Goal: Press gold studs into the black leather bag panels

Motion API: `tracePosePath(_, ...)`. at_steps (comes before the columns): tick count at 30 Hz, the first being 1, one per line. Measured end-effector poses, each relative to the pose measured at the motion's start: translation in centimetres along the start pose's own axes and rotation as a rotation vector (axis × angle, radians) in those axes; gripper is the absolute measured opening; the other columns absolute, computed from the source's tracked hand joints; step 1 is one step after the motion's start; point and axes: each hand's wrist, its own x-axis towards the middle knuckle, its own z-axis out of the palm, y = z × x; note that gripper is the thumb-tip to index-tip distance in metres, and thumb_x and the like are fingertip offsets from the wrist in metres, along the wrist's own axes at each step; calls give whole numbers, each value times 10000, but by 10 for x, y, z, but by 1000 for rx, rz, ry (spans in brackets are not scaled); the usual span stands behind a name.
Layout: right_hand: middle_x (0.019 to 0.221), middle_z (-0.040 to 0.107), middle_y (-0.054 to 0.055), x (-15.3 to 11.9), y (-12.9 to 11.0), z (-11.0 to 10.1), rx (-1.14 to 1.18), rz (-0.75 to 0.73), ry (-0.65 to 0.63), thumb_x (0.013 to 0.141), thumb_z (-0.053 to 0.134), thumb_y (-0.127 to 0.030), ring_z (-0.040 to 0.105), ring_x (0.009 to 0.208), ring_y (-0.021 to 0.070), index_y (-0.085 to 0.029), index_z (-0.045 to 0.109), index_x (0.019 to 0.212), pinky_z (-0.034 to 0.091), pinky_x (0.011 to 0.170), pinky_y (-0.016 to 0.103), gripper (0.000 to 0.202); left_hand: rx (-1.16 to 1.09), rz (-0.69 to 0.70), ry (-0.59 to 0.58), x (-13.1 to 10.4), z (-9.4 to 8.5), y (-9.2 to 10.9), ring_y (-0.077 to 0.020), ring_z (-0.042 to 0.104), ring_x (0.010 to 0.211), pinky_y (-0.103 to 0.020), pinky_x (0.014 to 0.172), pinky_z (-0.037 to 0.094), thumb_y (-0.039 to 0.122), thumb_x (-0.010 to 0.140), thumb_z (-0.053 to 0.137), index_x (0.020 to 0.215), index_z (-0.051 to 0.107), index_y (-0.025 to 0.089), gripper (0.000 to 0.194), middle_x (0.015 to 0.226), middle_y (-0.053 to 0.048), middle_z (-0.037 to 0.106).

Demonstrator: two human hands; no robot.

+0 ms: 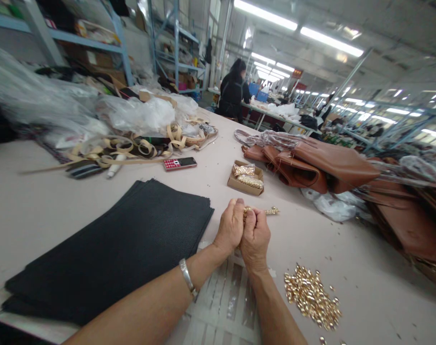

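Note:
My left hand [231,226] and my right hand [255,239] are pressed together above the table, fingers curled around a bunch of small gold metal pieces [271,211]. Part of the bunch sticks out to the right beyond my fingers; the rest is hidden in my grip. Beyond my hands stands a small cardboard box [246,186] with bagged gold pieces in it. A loose pile of gold studs [311,294] lies to the right of my right forearm. Under my wrists is a pale sheet with strips [221,302].
Stacked black leather sheets [113,249] lie at the left. Behind them are a red phone [180,163], tan strips [131,148] and plastic bags [135,115]. Brown leather bags [329,160] cover the right side. A person in black [234,91] stands at a farther table.

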Motion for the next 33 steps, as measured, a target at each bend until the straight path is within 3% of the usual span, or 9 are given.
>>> tracePosePath(12,726,622,13,1,7,1,57,116,3,966,366,-488,545,670,166,-188,569,825,409,636,266,388,-23,-46,19,2,0,-4,-160,522,686,-282,712,407,431,976,338,776,462,224,313,698,15,537)
tracePosePath(19,969,679,54,-2,-3,2,105,110,-114,935,460,-481,599,876,195,-175,600,1053,440,795,300,357,-35,-61,99,10,-4,-11,-158,496,676,-281,691,398,441,965,351,761,455,225,314,708,11,524)
tracePosePath(29,792,635,16,-5,7,4,72,82,-85,966,392,-472,548,719,166,-178,603,908,414,690,271,366,-60,-92,126,11,-5,-12,-153,510,671,-281,696,413,482,960,352,755,505,213,371,699,5,544)
tracePosePath(33,891,663,36,-6,3,5,73,93,-147,954,422,-475,578,819,185,-180,603,979,427,760,291,348,-58,-112,159,12,-6,-15,-154,496,658,-283,674,407,483,962,338,750,487,216,372,695,3,537)
